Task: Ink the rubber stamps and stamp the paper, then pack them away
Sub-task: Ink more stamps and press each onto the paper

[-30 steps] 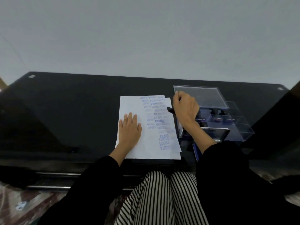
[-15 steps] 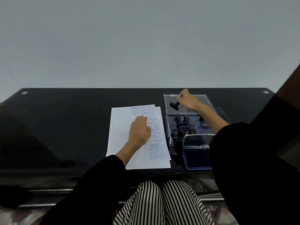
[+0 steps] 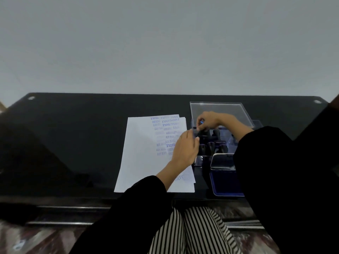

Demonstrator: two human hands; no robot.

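Observation:
White paper sheets (image 3: 143, 154) with blue stamp prints lie on the black glass table (image 3: 73, 134). To their right stands a clear plastic stamp box (image 3: 220, 110) with its lid raised; several black rubber stamps (image 3: 211, 145) stand inside. My right hand (image 3: 211, 121) reaches into the box's left side and pinches a black stamp (image 3: 201, 132) at its top. My left hand (image 3: 185, 149) lies with straight fingers on the paper's right edge, fingertips touching the box's left wall. A blue ink pad (image 3: 225, 182) with its clear lid (image 3: 222, 163) open sits in front of the box.
The table's front edge runs just below the paper and ink pad. My striped trousers (image 3: 192, 231) and black sleeves fill the foreground. A plain grey wall rises behind the table.
My right hand has come back from the box's far part to its left side, holding a stamp low among the others. My left hand slid right across the paper to the box wall.

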